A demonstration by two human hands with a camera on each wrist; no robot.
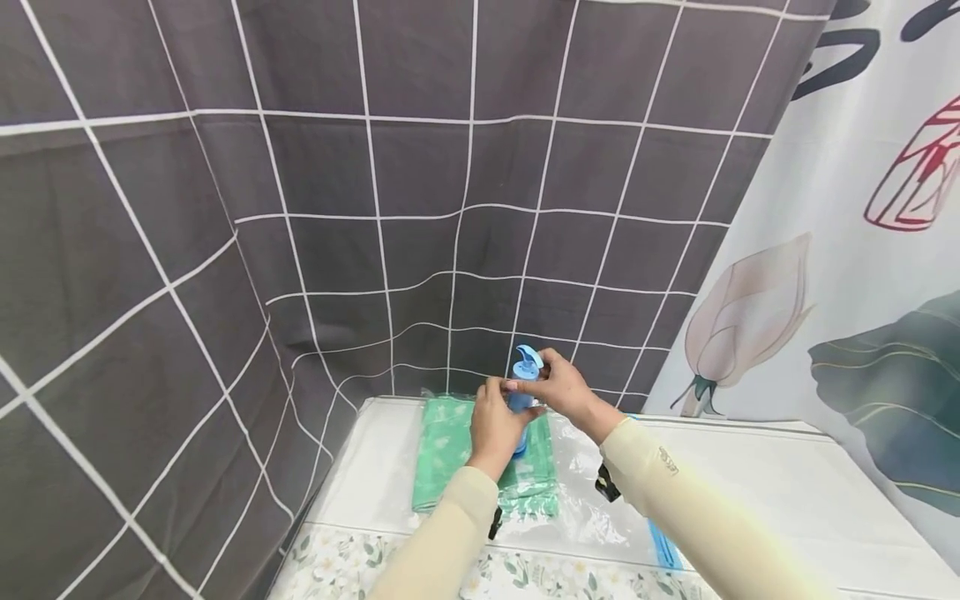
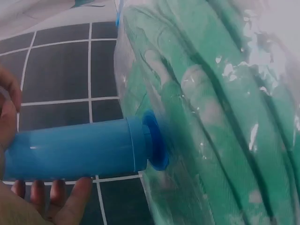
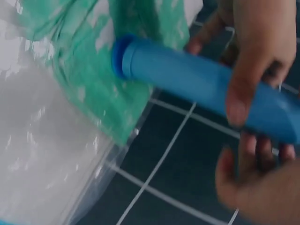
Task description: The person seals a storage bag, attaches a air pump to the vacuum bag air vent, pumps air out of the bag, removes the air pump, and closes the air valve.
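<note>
Two hands meet on a blue pump standing upright on a clear bag that holds folded green cloth. The left hand, forearm angled up from below, curls its fingers round the pump's barrel. The right hand reaches in from the right, wrist bent, its fingertips clamped on the pump's top handle, just above the left fingers. The pump's base presses the bag over the cloth.

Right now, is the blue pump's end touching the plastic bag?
Touching: the left wrist view shows the blue pump with its flared end pressed against the clear plastic bag.
</note>
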